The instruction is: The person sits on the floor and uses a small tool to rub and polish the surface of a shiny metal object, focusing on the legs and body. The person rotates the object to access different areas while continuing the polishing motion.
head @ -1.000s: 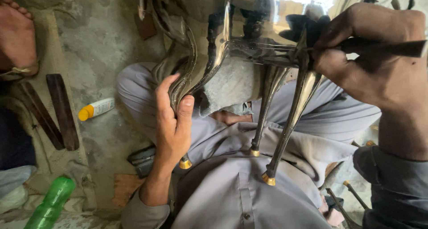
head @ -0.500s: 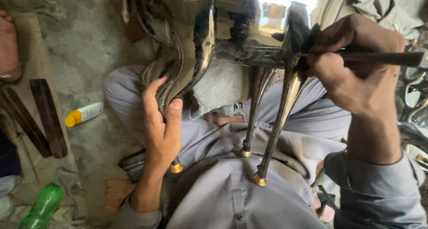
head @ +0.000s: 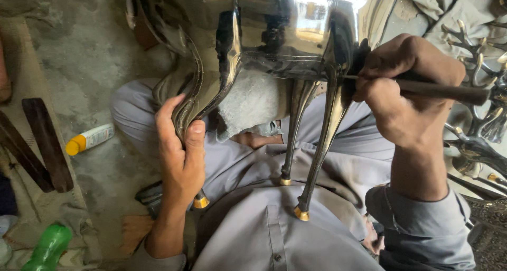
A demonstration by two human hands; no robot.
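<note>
Four curved legs with brass tips hang from the shiny metal stand [head: 264, 33] filling the upper middle of the frame. My left hand [head: 182, 149] clasps the nearest leg [head: 198, 99], left of centre. My right hand [head: 404, 89], upper right, clenches a dark tool [head: 449, 91] against another leg [head: 325, 139]. At left lie a yellow-capped tube [head: 90, 139] and, lower left, a green bottle [head: 47, 247].

rough grey concrete floor [head: 90, 54], daylit.
</note>
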